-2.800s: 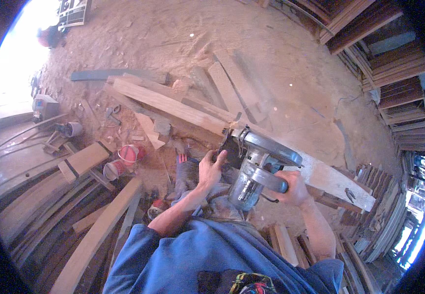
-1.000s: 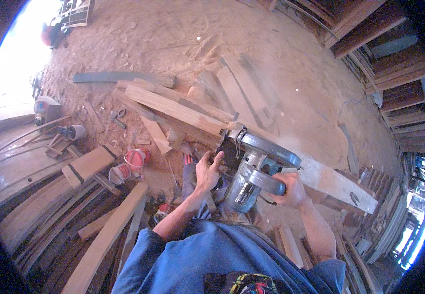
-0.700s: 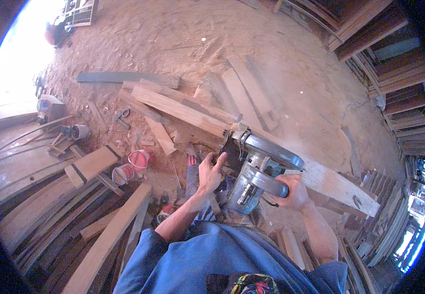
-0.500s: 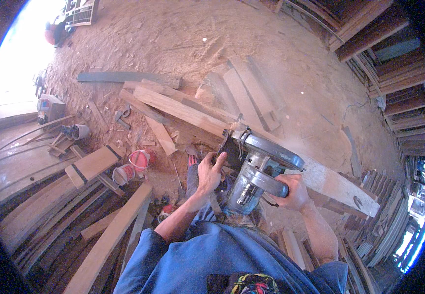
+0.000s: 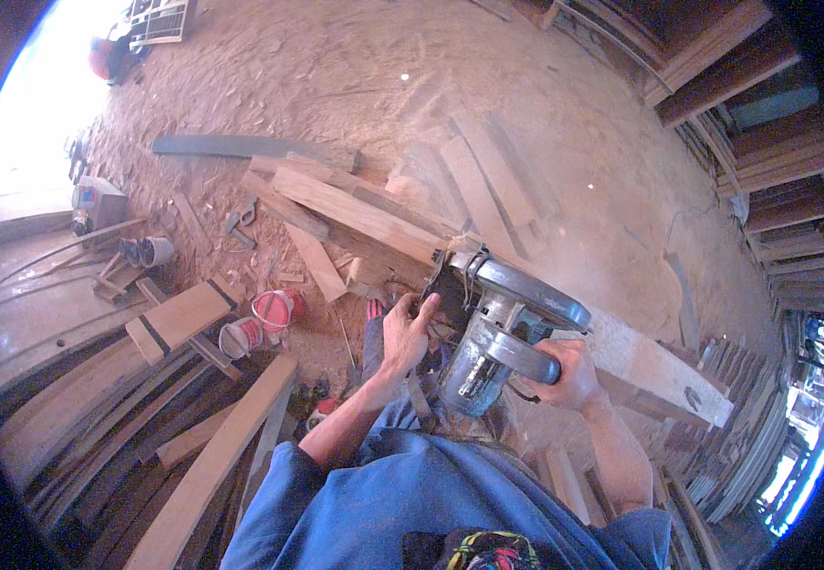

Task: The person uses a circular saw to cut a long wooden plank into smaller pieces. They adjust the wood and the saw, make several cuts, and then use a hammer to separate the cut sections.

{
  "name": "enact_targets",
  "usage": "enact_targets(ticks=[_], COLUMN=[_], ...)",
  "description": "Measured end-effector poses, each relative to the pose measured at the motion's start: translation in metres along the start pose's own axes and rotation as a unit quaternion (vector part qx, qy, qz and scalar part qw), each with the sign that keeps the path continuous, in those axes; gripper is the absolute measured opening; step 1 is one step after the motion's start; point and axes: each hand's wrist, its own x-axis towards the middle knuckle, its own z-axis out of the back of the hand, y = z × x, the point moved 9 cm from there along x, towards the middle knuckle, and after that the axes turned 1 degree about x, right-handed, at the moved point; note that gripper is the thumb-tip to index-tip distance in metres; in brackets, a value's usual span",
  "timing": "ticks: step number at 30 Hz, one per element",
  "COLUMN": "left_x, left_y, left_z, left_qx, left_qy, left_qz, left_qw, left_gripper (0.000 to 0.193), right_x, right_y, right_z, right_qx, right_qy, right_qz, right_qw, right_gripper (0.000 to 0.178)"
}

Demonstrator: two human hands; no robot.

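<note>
A grey-metal circular saw (image 5: 473, 375) with a rounded blade guard rests on a long, pale timber beam (image 5: 364, 209) that runs slantwise across the middle. My right hand (image 5: 567, 372) is wrapped round the saw's rear handle. At the saw's front, my left hand (image 5: 406, 332) has its fingers bent and its thumb up against the dark base plate (image 5: 443, 288); part of its grip is hidden. Beyond the saw, the beam's whitish end (image 5: 659, 370) stretches to the right. The blade itself cannot be seen.
Loose boards (image 5: 488, 180) lie on the dusty floor ahead. A red bucket (image 5: 272, 310), a white bucket (image 5: 240, 337) and a hammer (image 5: 238, 228) are at left. Stacked planks (image 5: 212, 465) fill the lower left; more timber (image 5: 754, 408) lies at right.
Both hands and the saw keep nearly the same place in view. Pale dust looks thicker over the boards beyond the saw. The beam and floor have shifted slightly in the picture.
</note>
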Motion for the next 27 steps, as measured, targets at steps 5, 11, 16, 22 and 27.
enact_targets(ticks=[5,11,16,22,27], left_x=[0.006,0.003,0.007,0.001,0.008], left_y=[0.010,0.006,0.008,-0.004,0.020], left_z=[0.004,0.005,0.008,0.012,0.008], left_qx=[0.073,0.053,0.076,0.059,0.034], left_qy=[-0.015,-0.030,-0.030,-0.035,-0.033], left_qz=[-0.023,-0.020,-0.043,-0.030,-0.033], left_qw=[0.997,0.998,0.996,0.997,0.998], left_gripper=[0.064,0.064,0.062,0.060,0.061], right_x=[0.000,-0.001,-0.001,-0.002,0.000], right_y=[0.004,0.001,0.002,0.000,0.008], right_z=[0.002,0.002,0.001,-0.001,0.001], right_qx=[-0.001,-0.003,0.003,-0.008,-0.003], right_qy=[-0.006,-0.004,0.001,-0.003,-0.019], right_qz=[0.005,0.011,0.010,0.018,0.019], right_qw=[1.000,1.000,1.000,1.000,1.000], right_gripper=[0.028,0.029,0.029,0.030,0.030])
